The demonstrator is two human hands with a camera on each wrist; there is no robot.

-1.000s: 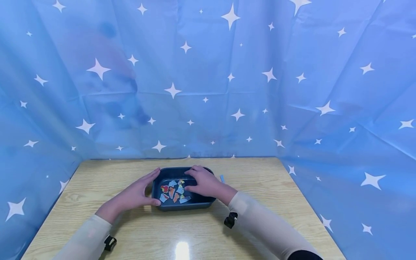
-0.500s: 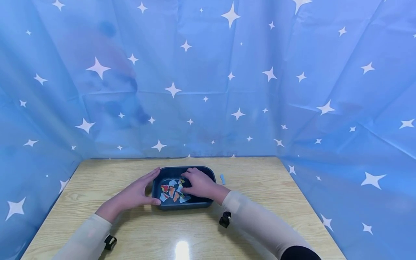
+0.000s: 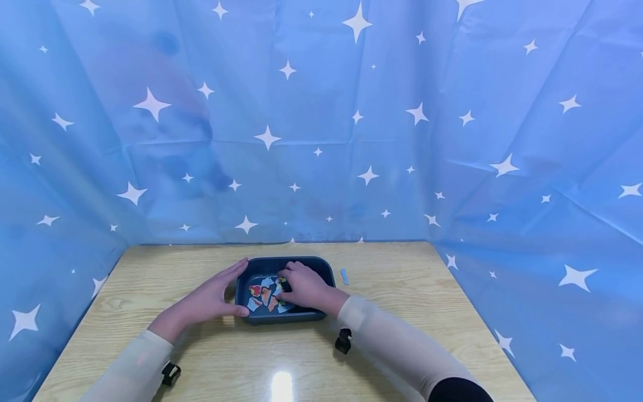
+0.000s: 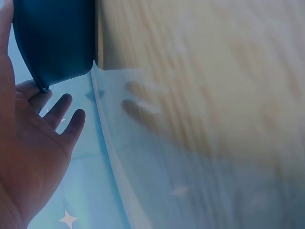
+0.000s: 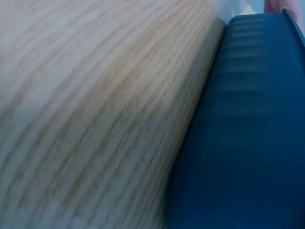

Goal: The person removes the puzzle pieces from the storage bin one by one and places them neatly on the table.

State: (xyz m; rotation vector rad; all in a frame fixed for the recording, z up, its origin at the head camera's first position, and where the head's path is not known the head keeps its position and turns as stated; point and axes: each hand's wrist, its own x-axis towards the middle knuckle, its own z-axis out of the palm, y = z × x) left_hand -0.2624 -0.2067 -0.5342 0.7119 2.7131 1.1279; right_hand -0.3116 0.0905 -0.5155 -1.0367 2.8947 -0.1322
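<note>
A dark blue-black rectangular tray lies on the table, with several small irregular flat pieces in blue, orange, red and yellow on its left half. My left hand holds the tray's left end, thumb at the near corner and fingertips at the far one. In the left wrist view its fingers meet the tray's rim. My right hand is inside the tray over the right-hand pieces. A gap shows between its thumb and bent fingers, and the hand partly covers some pieces.
One small light blue piece lies on the wooden table to the right of the tray. A blue curtain with white stars hangs behind and on both sides. The tray's outer wall fills much of the right wrist view.
My right hand has shifted left and slightly down within the tray, onto the pieces. The tray's right rim and the loose blue piece came into fuller view. My left hand stays put.
</note>
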